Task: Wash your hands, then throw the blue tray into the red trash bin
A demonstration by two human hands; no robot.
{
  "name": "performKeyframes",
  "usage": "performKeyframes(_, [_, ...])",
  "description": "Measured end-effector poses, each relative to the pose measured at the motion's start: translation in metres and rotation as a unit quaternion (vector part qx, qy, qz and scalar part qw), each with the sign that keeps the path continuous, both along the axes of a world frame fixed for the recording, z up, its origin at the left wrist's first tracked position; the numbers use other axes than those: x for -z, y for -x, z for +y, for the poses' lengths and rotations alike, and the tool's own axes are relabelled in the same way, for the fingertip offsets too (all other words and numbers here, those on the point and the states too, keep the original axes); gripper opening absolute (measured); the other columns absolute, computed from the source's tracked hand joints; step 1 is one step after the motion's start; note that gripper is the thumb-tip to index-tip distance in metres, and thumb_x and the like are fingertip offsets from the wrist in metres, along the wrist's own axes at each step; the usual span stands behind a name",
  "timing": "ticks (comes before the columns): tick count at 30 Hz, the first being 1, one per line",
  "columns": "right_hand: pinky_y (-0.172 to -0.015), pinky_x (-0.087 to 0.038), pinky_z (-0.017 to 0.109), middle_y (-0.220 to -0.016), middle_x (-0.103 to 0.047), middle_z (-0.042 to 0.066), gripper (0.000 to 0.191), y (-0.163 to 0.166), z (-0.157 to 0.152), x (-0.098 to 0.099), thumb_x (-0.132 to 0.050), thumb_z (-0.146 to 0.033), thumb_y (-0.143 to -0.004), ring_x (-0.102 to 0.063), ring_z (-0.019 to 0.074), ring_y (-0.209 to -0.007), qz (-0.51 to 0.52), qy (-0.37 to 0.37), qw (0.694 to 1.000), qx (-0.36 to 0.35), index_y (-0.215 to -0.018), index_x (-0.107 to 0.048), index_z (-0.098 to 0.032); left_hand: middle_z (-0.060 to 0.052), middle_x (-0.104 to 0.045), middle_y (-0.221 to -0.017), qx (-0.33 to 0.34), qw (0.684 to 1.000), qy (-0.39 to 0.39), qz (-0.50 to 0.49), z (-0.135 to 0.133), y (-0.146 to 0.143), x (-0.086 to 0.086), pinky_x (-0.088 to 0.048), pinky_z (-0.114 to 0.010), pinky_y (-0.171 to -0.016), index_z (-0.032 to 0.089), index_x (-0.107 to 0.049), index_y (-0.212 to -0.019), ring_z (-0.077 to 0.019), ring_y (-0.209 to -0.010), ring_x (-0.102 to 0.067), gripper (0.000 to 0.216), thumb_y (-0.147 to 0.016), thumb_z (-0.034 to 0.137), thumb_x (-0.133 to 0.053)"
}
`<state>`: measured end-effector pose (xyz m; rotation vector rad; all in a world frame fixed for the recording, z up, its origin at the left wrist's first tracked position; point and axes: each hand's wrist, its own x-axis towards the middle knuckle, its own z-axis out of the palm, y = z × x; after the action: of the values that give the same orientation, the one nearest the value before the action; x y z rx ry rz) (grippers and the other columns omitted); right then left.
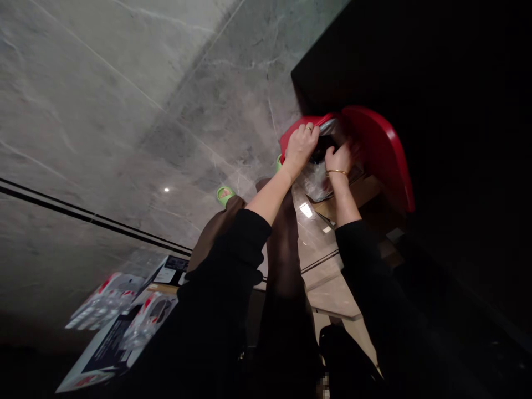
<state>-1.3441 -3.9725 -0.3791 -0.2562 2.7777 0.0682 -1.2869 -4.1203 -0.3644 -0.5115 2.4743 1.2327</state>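
A red bin (293, 131) stands beside a dark vertical panel, its curved red lid (388, 149) raised on the right. A thin translucent plastic bag (318, 180) lines the bin and hangs over its near side. My left hand (302, 145), with a ring on it, has its fingers closed over the bin's rim at the bag's edge. Over the dark opening is my right hand (339, 158), with a gold bracelet at the wrist. Its thumb points toward the opening, while its other fingers are smeared by motion, so their grip is unclear.
Grey marble tiles (124, 122) cover the floor. At lower left are plastic-wrapped packs (110, 296) and a printed box (108, 343). Brown cardboard (366, 191) lies under the bin's lid. A foot in a green slipper (225, 194) stands near the bin.
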Motion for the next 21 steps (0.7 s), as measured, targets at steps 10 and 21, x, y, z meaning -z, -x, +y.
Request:
performKeyframes(10, [-0.128,-0.034,0.067,-0.166,-0.046,0.031,0.071,-0.054,0.052,-0.032,-0.041,-0.024,-0.101,-0.041,0.0396,-0.154,-0.054,-0.081,0.985,0.140,-0.169,-0.040,-0.007,-0.021,-0.064,-0.150,-0.013,1.000,0.011,-0.005,0.006,0.006,0.007,-0.054,-0.045,-0.111,0.023,-0.064,-0.145,-0.0343,-0.141,-0.061,0.040,-0.112,0.025,-0.041])
performKeyframes(21, [-0.130,-0.036,0.069,-0.167,-0.047,0.025,0.070,-0.098,0.047,-0.137,-0.040,-0.035,-0.101,-0.040,0.0403,-0.162,0.120,0.030,0.992,0.029,-0.168,-0.044,-0.016,-0.010,-0.036,-0.183,0.063,0.997,-0.022,0.043,-0.024,-0.069,-0.009,-0.017,-0.054,-0.140,0.026,-0.047,-0.169,-0.0270,-0.170,-0.032,0.060,-0.111,0.030,-0.033])
